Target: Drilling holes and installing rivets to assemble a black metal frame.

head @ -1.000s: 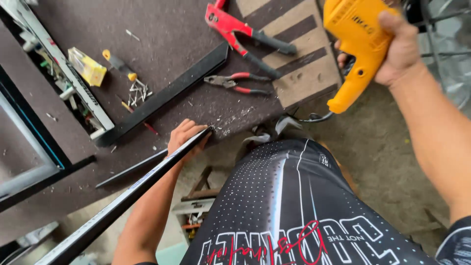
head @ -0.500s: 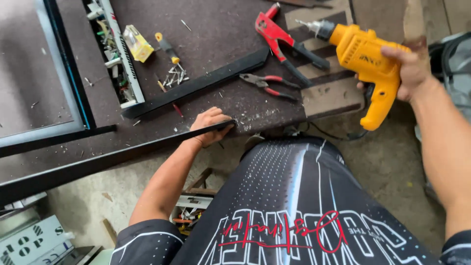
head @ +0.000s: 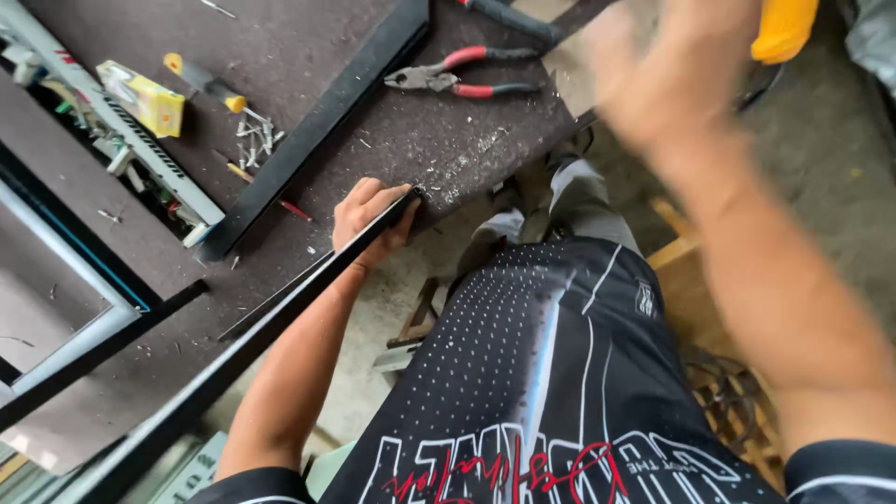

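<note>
My left hand (head: pixel 369 219) is shut on the end of a long black metal bar (head: pixel 271 327), pressing it against the front edge of the brown workbench (head: pixel 420 159). The bar runs down to the lower left. My right hand (head: pixel 672 84) is blurred in mid-air at the upper right, fingers apart, with nothing seen in it. Just beyond it, at the top right corner, part of a yellow power drill (head: pixel 784 28) shows, with its black cord below it.
Red-handled pliers (head: pixel 467 79) lie on the bench top. A thick black frame piece (head: pixel 317 121) crosses it diagonally. Left of that lie loose screws (head: pixel 252 140), a yellow-handled screwdriver (head: pixel 201 84), a yellow box (head: pixel 145 98) and a long circuit strip (head: pixel 121 149). A wooden stool (head: pixel 691 252) is under me.
My right hand has come off the yellow drill and swings blurred in front of it. The view has tilted and moved closer. My left hand keeps hold of the black bar.
</note>
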